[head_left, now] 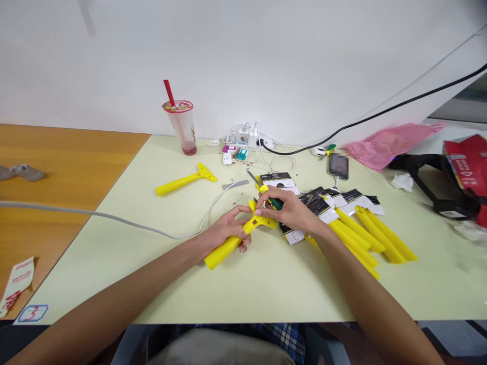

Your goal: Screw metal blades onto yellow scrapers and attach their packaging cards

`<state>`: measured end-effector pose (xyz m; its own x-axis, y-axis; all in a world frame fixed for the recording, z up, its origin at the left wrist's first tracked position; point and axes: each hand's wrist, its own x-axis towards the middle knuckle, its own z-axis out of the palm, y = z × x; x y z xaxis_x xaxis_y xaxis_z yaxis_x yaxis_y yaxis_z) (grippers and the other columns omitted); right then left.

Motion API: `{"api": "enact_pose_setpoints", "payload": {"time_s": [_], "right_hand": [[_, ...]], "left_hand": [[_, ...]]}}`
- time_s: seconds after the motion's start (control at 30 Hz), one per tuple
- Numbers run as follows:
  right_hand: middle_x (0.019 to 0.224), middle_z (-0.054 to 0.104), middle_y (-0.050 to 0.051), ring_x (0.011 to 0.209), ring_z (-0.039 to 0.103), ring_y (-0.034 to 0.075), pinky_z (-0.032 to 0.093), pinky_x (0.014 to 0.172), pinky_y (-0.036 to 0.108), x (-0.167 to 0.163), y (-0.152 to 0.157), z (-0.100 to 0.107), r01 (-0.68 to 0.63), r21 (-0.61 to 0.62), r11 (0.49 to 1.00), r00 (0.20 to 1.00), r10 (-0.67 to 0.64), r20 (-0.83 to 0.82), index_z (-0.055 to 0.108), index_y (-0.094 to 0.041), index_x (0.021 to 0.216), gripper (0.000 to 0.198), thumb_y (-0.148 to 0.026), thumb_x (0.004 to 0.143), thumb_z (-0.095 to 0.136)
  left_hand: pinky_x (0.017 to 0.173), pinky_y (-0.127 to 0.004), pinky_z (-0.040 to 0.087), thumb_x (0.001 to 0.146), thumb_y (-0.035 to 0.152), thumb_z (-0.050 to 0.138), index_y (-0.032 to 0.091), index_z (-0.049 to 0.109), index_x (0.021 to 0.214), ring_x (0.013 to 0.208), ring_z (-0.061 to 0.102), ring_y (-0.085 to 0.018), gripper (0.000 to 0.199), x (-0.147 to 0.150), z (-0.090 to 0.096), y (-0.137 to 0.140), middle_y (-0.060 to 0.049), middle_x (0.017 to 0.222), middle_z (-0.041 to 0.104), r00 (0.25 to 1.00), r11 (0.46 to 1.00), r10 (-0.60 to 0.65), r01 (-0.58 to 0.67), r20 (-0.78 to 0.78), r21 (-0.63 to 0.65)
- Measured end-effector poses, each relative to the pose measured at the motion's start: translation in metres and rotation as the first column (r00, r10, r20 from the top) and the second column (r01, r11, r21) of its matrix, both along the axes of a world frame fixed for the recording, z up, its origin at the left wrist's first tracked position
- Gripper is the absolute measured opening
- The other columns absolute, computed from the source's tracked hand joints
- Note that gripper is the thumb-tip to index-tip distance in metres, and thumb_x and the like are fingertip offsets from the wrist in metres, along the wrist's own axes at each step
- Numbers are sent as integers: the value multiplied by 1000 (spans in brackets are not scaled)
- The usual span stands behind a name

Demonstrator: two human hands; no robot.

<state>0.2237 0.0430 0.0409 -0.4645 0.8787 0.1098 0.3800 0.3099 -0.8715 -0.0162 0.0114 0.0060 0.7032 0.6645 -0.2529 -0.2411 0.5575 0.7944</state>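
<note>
My left hand (232, 230) is closed around a yellow scraper (221, 252), its wide head pointing up and to the right. In my right hand (284, 207) is a screwdriver (277, 204) with a green and yellow handle, its metal shaft slanting up to the left. The right fingertips touch the scraper's head, and whether they pinch a small part there I cannot tell. Beyond the left hand lies a second yellow scraper (178, 183). A flat grey blade-like strip (236, 184) and several tiny metal bits (236, 203) rest near the hands.
Several yellow scrapers in black-and-white packaging (348, 230) are heaped at right. A drink cup (183, 129), a power strip (243, 137) with chargers, and a phone (338, 166) stand behind. A grey cable (152, 228) crosses the left side; a pink bag (388, 144) lies far right.
</note>
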Motion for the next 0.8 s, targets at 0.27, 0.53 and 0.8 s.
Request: {"api": "enact_pose_setpoints", "payload": {"time_s": [0.27, 0.53, 0.8], "right_hand": [[90, 63, 1, 79, 54, 17, 44, 76, 34, -1, 0, -3, 46, -49, 998, 999, -47, -21, 79, -23, 88, 37, -59, 85, 89], [94, 66, 2, 75, 54, 16, 46, 76, 34, -4, 3, -6, 130, -27, 991, 992, -129, 13, 77, -22, 88, 47, -65, 77, 92], [108, 68, 6, 95, 64, 22, 53, 81, 36, 6, -1, 15, 238, 92, 967, 971, -238, -18, 50, -28, 142, 50, -60, 106, 62]], "left_hand": [[57, -27, 50, 74, 14, 71, 26, 45, 124, 61, 65, -12, 57, 0, -1, -1, 0, 94, 70, 1000, 1000, 6, -6, 9, 22], [59, -26, 46, 72, 12, 70, 24, 50, 122, 63, 61, -11, 56, -2, 2, 0, -1, 95, 67, 998, 996, 23, -18, 57, -89], [60, -22, 46, 70, 3, 68, 22, 50, 133, 65, 57, -7, 67, -5, 3, 3, -7, 113, 66, 974, 934, 180, -124, 141, -336]]}}
